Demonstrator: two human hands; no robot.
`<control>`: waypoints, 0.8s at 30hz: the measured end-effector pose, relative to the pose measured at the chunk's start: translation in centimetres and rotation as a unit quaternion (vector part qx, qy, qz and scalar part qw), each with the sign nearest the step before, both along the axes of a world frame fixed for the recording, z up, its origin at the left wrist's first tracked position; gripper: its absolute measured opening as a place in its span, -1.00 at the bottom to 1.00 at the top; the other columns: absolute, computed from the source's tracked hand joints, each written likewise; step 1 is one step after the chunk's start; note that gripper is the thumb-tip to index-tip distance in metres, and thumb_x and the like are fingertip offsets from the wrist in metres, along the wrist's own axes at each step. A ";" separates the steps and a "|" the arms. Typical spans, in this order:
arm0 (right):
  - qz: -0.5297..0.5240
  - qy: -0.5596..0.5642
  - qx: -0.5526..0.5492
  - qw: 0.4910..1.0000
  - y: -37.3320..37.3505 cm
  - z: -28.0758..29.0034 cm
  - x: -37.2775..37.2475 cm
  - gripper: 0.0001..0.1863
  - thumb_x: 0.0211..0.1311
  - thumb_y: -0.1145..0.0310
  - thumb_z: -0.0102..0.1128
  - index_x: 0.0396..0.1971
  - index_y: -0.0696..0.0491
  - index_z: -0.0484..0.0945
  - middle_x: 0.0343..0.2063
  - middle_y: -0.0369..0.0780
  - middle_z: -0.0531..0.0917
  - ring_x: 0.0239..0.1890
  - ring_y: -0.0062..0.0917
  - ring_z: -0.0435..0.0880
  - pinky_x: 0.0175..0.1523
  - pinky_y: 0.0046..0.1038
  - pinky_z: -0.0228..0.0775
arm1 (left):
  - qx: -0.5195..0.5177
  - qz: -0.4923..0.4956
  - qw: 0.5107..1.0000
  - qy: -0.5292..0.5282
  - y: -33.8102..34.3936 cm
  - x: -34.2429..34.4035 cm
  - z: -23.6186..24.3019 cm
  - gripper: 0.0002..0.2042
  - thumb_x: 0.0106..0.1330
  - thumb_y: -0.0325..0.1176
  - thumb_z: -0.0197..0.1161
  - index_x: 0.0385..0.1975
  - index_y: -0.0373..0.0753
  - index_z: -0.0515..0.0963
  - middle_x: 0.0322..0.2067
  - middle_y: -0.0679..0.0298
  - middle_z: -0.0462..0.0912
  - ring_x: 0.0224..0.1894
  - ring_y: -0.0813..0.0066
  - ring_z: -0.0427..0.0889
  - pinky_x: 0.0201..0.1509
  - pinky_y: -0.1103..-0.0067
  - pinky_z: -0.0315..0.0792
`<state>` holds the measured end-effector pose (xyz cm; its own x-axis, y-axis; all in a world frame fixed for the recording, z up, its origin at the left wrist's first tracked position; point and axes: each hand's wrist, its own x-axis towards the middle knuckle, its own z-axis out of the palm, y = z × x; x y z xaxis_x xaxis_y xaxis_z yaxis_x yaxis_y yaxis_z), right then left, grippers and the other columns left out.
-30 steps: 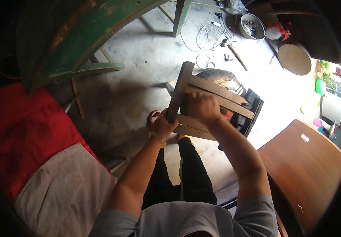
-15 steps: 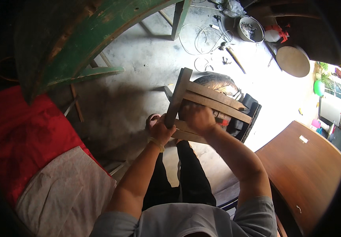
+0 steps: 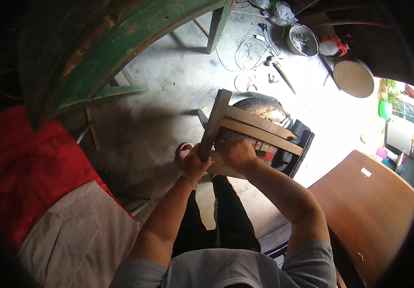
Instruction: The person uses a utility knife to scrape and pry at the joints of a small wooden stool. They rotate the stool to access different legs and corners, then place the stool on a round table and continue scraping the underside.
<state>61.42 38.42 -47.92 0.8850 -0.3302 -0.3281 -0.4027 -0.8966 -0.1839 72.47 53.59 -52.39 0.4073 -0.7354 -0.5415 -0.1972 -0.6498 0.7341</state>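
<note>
A wooden frame with several pale slats (image 3: 264, 136) and a thick end bar (image 3: 215, 126) is held tilted in front of my legs. My left hand (image 3: 197, 164) is closed round the near end of that bar. Inside the frame, between the slats, sits my right hand (image 3: 237, 152), its fingers curled next to the end bar. What it grips, if anything, is hidden behind the knuckles. Behind the frame lies a rounded dark patterned thing (image 3: 260, 103), along with black and red items partly covered by the slats.
A hammer (image 3: 282, 77), a white cable (image 3: 239, 55) and a bucket (image 3: 304, 42) are on the floor ahead. A green wooden structure (image 3: 120, 53) looms at upper left, above red cloth (image 3: 39, 168) and grey cloth (image 3: 82, 225). At right stands a brown wooden panel (image 3: 365, 206).
My right hand has dropped a little toward me inside the frame. The frame and my left hand have shifted slightly nearer too, with the left grip unchanged.
</note>
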 end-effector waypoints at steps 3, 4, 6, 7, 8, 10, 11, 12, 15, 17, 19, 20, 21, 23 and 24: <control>0.006 -0.102 -0.108 0.989 -2.4 -2.2 0.1 -0.84 0.10 0.29 0.04 -0.36 0.02 0.52 -0.63 -0.32 0.54 -0.53 -0.55 0.59 -0.56 -0.43 0.36 | 0.006 0.004 1.000 0.004 -0.2 0.3 -0.1 -0.51 0.00 -0.23 0.28 -0.01 -0.20 0.40 -0.12 0.08 0.54 -0.04 0.05 0.52 0.02 0.35 0.40; 0.004 -0.118 -0.186 0.975 -4.4 -2.7 -0.3 -0.83 0.11 0.29 0.04 -0.35 0.02 0.52 -0.64 -0.33 0.54 -0.56 -0.56 0.58 -0.58 -0.45 0.33 | 0.011 0.000 1.000 0.011 -0.3 0.1 0.0 -0.50 0.00 -0.23 0.28 -0.01 -0.20 0.40 -0.10 0.08 0.53 -0.03 0.05 0.51 0.02 0.35 0.40; -0.022 -0.092 -0.204 0.974 -5.7 -1.5 0.1 -0.82 0.10 0.29 0.04 -0.32 0.02 0.51 -0.64 -0.33 0.54 -0.59 -0.57 0.56 -0.59 -0.46 0.31 | -0.014 0.003 1.000 -0.025 -0.1 -0.2 -0.6 -0.54 -0.03 -0.23 0.29 -0.08 -0.21 0.45 -0.26 0.08 0.59 -0.14 0.10 0.57 -0.02 0.36 0.42; -0.046 -0.050 -0.142 0.987 -6.1 -0.2 0.8 -0.81 0.10 0.29 0.04 -0.31 0.02 0.51 -0.64 -0.33 0.54 -0.59 -0.56 0.57 -0.59 -0.47 0.30 | -0.028 0.006 0.999 -0.045 0.0 -0.2 -0.9 -0.56 -0.04 -0.22 0.30 -0.11 -0.22 0.48 -0.33 0.08 0.62 -0.19 0.13 0.59 -0.04 0.36 0.43; -0.044 -0.027 -0.137 0.989 -5.8 0.1 0.6 -0.83 0.08 0.29 0.05 -0.35 0.01 0.50 -0.65 -0.33 0.53 -0.61 -0.56 0.55 -0.59 -0.47 0.30 | -0.032 0.008 0.999 -0.043 -0.6 -0.1 -0.8 -0.56 -0.04 -0.22 0.30 -0.12 -0.22 0.48 -0.33 0.08 0.62 -0.19 0.13 0.59 -0.04 0.36 0.43; -0.004 -0.055 -0.130 0.990 -3.3 0.1 0.0 -0.82 0.12 0.23 0.04 -0.38 0.01 0.49 -0.67 -0.32 0.53 -0.67 -0.56 0.54 -0.65 -0.48 0.29 | -0.028 0.019 0.998 -0.045 -0.3 -0.1 -0.4 -0.56 -0.04 -0.21 0.30 -0.12 -0.22 0.48 -0.34 0.08 0.62 -0.19 0.12 0.59 -0.04 0.36 0.43; 0.031 -0.101 -0.130 0.986 -1.8 0.1 -0.3 -0.77 0.17 0.16 0.03 -0.37 0.02 0.49 -0.68 -0.31 0.53 -0.70 -0.57 0.55 -0.70 -0.48 0.28 | -0.017 0.008 0.999 -0.031 -0.3 0.1 -0.3 -0.53 -0.03 -0.22 0.30 -0.08 -0.21 0.45 -0.26 0.08 0.59 -0.14 0.10 0.56 -0.01 0.36 0.42; 0.024 -0.094 -0.107 0.989 -1.6 -0.2 -0.3 -0.77 0.16 0.16 0.04 -0.36 0.02 0.49 -0.67 -0.30 0.54 -0.69 -0.56 0.56 -0.69 -0.48 0.30 | -0.005 -0.003 1.000 -0.016 -0.3 0.3 -0.1 -0.51 -0.02 -0.23 0.29 -0.03 -0.21 0.42 -0.18 0.09 0.56 -0.09 0.08 0.54 0.01 0.36 0.41; 0.021 -0.092 -0.112 0.989 -2.0 -1.8 -0.8 -0.76 0.15 0.15 0.05 -0.35 0.01 0.50 -0.64 -0.29 0.56 -0.66 -0.54 0.59 -0.64 -0.46 0.35 | -0.021 0.004 0.999 -0.034 -0.2 0.0 -0.5 -0.53 -0.04 -0.22 0.30 -0.07 -0.21 0.45 -0.23 0.07 0.58 -0.13 0.08 0.56 -0.01 0.36 0.41; 0.009 -0.054 -0.155 0.986 -5.6 -3.3 -0.4 -0.76 0.16 0.15 0.06 -0.35 0.01 0.50 -0.62 -0.30 0.57 -0.61 -0.54 0.61 -0.60 -0.44 0.39 | -0.036 0.009 0.998 -0.047 0.0 -0.5 -1.0 -0.54 -0.05 -0.21 0.31 -0.11 -0.21 0.47 -0.29 0.05 0.61 -0.18 0.08 0.58 -0.03 0.35 0.42; -0.069 0.098 -0.087 0.989 -8.5 0.3 3.0 -0.80 0.17 0.18 0.06 -0.40 0.00 0.51 -0.60 -0.35 0.58 -0.50 -0.54 0.63 -0.51 -0.41 0.42 | -0.041 0.004 0.998 -0.050 0.2 -0.1 -1.3 -0.54 -0.05 -0.20 0.31 -0.11 -0.21 0.47 -0.28 0.05 0.60 -0.18 0.08 0.58 -0.03 0.35 0.42; -0.063 0.112 -0.056 0.990 -8.4 1.8 3.5 -0.76 0.18 0.14 0.04 -0.35 0.00 0.51 -0.59 -0.36 0.58 -0.45 -0.53 0.66 -0.46 -0.36 0.47 | -0.044 0.006 0.997 -0.059 0.3 -0.2 -1.4 -0.54 -0.05 -0.20 0.30 -0.10 -0.21 0.47 -0.28 0.05 0.60 -0.17 0.08 0.57 -0.03 0.34 0.41; -0.052 0.066 -0.079 0.993 -7.3 2.1 2.8 -0.76 0.18 0.14 0.04 -0.35 0.00 0.51 -0.59 -0.36 0.58 -0.45 -0.53 0.66 -0.47 -0.37 0.46 | -0.033 0.008 0.998 -0.050 -0.1 -0.2 -0.9 -0.54 -0.05 -0.20 0.30 -0.10 -0.21 0.47 -0.28 0.05 0.61 -0.17 0.08 0.57 -0.03 0.34 0.41; -0.029 -0.028 -0.120 0.992 -3.9 1.4 0.8 -0.75 0.18 0.14 0.04 -0.34 0.00 0.52 -0.58 -0.35 0.58 -0.45 -0.54 0.66 -0.47 -0.37 0.46 | -0.006 0.009 0.999 -0.036 -0.4 0.0 0.1 -0.54 -0.05 -0.21 0.30 -0.10 -0.21 0.47 -0.28 0.06 0.61 -0.16 0.09 0.57 -0.03 0.34 0.42; -0.016 -0.026 -0.099 0.995 -2.9 0.9 0.5 -0.79 0.17 0.17 0.05 -0.35 -0.01 0.50 -0.60 -0.35 0.57 -0.53 -0.55 0.62 -0.51 -0.41 0.40 | -0.014 0.009 0.999 -0.038 -0.4 -0.1 -0.1 -0.54 -0.05 -0.21 0.30 -0.11 -0.22 0.47 -0.28 0.08 0.61 -0.17 0.10 0.57 -0.03 0.35 0.42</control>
